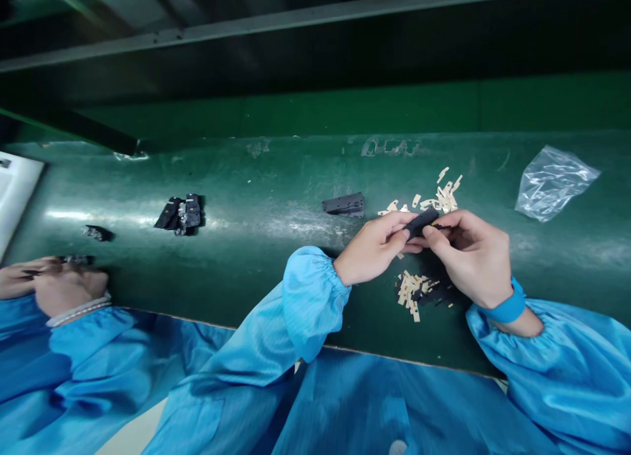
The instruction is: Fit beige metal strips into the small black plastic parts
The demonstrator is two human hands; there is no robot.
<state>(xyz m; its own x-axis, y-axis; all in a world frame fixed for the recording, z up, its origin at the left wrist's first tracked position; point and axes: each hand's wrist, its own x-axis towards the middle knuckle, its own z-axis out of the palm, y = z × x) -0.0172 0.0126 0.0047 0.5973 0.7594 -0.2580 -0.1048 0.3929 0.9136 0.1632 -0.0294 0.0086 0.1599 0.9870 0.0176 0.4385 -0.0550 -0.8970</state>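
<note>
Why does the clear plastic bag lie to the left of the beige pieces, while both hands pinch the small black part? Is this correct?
No: the clear plastic bag lies to the right of the beige pieces, as the head view shows. The rest stands: the left hand and right hand pinch the small black part.

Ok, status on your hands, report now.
Left hand and right hand both pinching a black oblong piece. Loose cream flat strips above and below them on the green workbench top.
</note>
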